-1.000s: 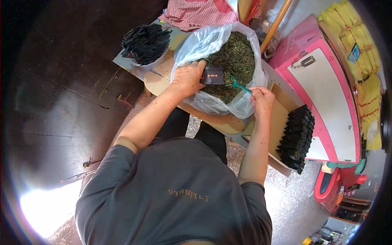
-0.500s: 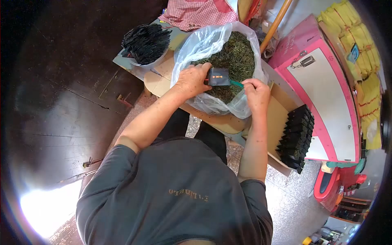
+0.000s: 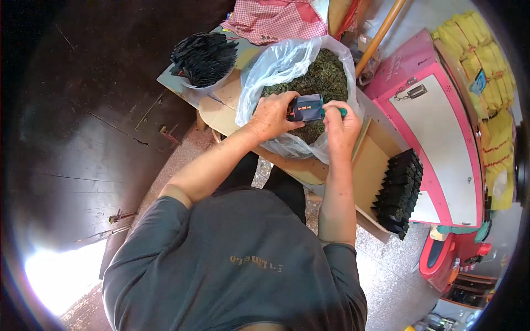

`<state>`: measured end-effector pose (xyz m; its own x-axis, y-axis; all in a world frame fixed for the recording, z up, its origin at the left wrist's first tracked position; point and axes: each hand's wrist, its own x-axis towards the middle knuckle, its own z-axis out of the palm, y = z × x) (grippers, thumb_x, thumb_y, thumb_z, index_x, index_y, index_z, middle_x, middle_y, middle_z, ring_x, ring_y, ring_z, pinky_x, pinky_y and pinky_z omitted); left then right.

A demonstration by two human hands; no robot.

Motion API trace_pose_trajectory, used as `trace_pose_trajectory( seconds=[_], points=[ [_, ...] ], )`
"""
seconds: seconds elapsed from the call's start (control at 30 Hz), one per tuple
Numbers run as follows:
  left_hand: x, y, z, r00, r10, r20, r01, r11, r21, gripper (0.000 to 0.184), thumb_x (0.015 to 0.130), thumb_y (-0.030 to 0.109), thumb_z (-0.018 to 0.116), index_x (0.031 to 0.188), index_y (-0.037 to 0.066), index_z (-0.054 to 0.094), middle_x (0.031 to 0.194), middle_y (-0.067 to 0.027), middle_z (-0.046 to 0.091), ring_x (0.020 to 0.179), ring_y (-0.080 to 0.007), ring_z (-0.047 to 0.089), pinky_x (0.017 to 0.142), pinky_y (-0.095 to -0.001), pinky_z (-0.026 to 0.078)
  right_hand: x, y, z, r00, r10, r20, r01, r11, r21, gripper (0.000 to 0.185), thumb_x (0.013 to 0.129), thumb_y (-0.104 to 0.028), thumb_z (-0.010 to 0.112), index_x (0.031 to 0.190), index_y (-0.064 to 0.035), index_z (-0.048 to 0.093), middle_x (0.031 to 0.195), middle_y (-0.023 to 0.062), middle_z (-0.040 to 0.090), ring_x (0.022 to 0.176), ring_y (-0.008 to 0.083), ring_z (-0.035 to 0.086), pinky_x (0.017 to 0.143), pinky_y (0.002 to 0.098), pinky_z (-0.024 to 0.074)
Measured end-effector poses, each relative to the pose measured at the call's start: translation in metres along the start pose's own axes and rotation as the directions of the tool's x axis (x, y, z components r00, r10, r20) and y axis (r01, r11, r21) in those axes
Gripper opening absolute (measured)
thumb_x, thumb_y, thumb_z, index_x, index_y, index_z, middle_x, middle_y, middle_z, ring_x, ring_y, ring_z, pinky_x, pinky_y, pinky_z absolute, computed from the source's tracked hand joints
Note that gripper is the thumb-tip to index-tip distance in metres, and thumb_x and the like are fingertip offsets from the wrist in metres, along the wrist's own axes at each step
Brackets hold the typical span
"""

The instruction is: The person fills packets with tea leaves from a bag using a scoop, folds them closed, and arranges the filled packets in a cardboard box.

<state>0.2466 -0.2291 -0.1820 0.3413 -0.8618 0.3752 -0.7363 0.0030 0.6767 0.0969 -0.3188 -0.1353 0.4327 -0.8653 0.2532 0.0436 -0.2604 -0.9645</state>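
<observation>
My left hand (image 3: pixel 271 115) is closed on a small black pouch (image 3: pixel 307 107) with orange print, gripping it by its left end. The pouch is held over loose dark green dried leaves (image 3: pixel 329 69), which look like tea. These fill a clear plastic bag (image 3: pixel 256 71) with its mouth spread wide. At the pouch's right end, my right hand (image 3: pixel 340 127) grips a green-handled tool (image 3: pixel 343 112) between thumb and fingers. The tool's working end is hidden by the pouch and my fingers, so I cannot tell its full shape.
On the left of the table, a tub (image 3: pixel 212 86) holds a heap of flat black pouches (image 3: pixel 204 58). To the right, a cardboard box (image 3: pixel 375 157) has rows of black pouches (image 3: pixel 400 190). A pink-and-white cabinet (image 3: pixel 441 127) stands beyond it. A checked cloth (image 3: pixel 276 22) lies at the back.
My right hand has come closer to the pouch, and the green tool's shaft no longer shows between them. The pouch has shifted slightly right and tilted. The whole view has moved a little.
</observation>
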Motion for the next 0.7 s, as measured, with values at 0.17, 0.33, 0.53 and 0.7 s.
trace_pose_trajectory(
  seconds=[0.17, 0.33, 0.53, 0.7],
  points=[
    [-0.003, 0.002, -0.003, 0.996, -0.076, 0.044, 0.077, 0.997, -0.024, 0.065, 0.067, 0.030, 0.084, 0.121, 0.010, 0.055, 0.101, -0.0160, 0.065, 0.096, -0.0366, 0.061, 0.086, -0.0458, 0.048, -0.005, -0.017, -0.002, 0.938, -0.281, 0.200, 0.323, 0.921, -0.220, 0.006, 0.083, -0.007, 0.062, 0.084, -0.0020, 0.066, 0.066, 0.0061, 0.061, 0.060, 0.0122, 0.058, 0.057, 0.0275, 0.0462],
    [-0.005, 0.002, 0.000, 0.997, -0.077, -0.027, 0.076, 0.996, -0.053, 0.058, 0.067, 0.028, 0.083, 0.115, 0.010, 0.058, 0.101, -0.0128, 0.066, 0.097, -0.0350, 0.062, 0.085, -0.0461, 0.049, -0.012, -0.028, -0.003, 0.837, -0.389, 0.386, 0.483, 0.856, -0.185, 0.007, 0.085, -0.006, 0.061, 0.088, -0.0004, 0.064, 0.075, 0.0038, 0.062, 0.067, 0.0119, 0.057, 0.061, 0.0268, 0.0443],
    [-0.004, 0.002, -0.001, 0.994, -0.109, 0.014, 0.110, 0.991, -0.076, 0.065, 0.067, 0.028, 0.084, 0.122, 0.009, 0.054, 0.103, -0.0176, 0.066, 0.099, -0.0369, 0.062, 0.085, -0.0443, 0.050, -0.016, -0.037, -0.004, 0.835, -0.443, 0.325, 0.527, 0.813, -0.246, 0.006, 0.083, -0.002, 0.063, 0.089, -0.0016, 0.065, 0.078, 0.0044, 0.063, 0.067, 0.0109, 0.056, 0.062, 0.0258, 0.0452],
    [-0.003, -0.001, -0.003, 0.990, -0.140, 0.028, 0.142, 0.986, -0.088, 0.064, 0.068, 0.027, 0.084, 0.121, 0.008, 0.054, 0.100, -0.0171, 0.067, 0.095, -0.0360, 0.065, 0.082, -0.0430, 0.052, -0.013, -0.047, -0.011, 0.896, -0.403, 0.187, 0.438, 0.872, -0.218, 0.007, 0.083, 0.000, 0.062, 0.089, -0.0004, 0.066, 0.076, -0.0002, 0.061, 0.066, 0.0054, 0.051, 0.059, 0.0222, 0.0414]
  ],
)
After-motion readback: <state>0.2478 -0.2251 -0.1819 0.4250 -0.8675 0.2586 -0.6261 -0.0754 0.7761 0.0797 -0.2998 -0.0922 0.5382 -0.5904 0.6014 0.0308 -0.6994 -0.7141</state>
